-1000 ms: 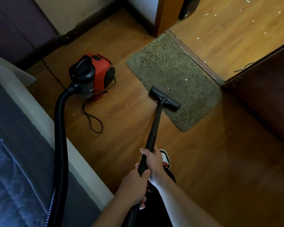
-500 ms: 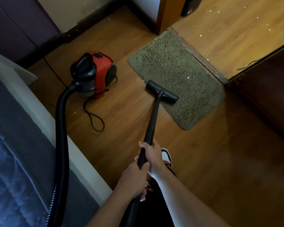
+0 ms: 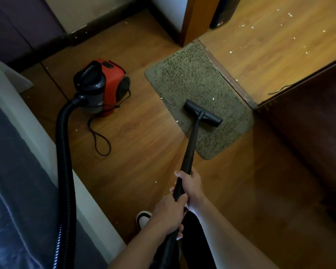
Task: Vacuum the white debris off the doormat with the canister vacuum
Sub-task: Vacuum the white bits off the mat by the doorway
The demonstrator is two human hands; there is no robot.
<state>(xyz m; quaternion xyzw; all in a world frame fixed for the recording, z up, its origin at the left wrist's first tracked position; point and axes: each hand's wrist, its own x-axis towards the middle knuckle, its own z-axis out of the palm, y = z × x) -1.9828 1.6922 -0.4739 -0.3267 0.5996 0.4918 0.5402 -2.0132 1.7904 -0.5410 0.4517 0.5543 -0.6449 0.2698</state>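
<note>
An olive shaggy doormat point(image 3: 190, 78) lies on the wood floor by the doorway. A few white flecks point(image 3: 213, 98) sit on it and at its left edge. The black floor nozzle point(image 3: 202, 113) rests on the mat's near half. Its black wand point(image 3: 191, 144) runs back to me. My right hand point(image 3: 190, 186) grips the wand higher up; my left hand point(image 3: 168, 216) grips it just below. The red and black canister vacuum point(image 3: 103, 86) stands on the floor left of the mat, its ribbed hose point(image 3: 64, 152) curving toward me.
A bed edge point(image 3: 37, 144) runs along the left. A black cord loop point(image 3: 100, 140) lies by the canister. White debris point(image 3: 289, 15) dots the lit floor past the threshold point(image 3: 227, 74). A dark door point(image 3: 308, 117) stands at right. My shoe point(image 3: 143, 218) shows below my hands.
The nozzle has slid from the mat's left edge further onto the mat, toward its right side. Both hands keep their hold on the wand; the view shifted slightly.
</note>
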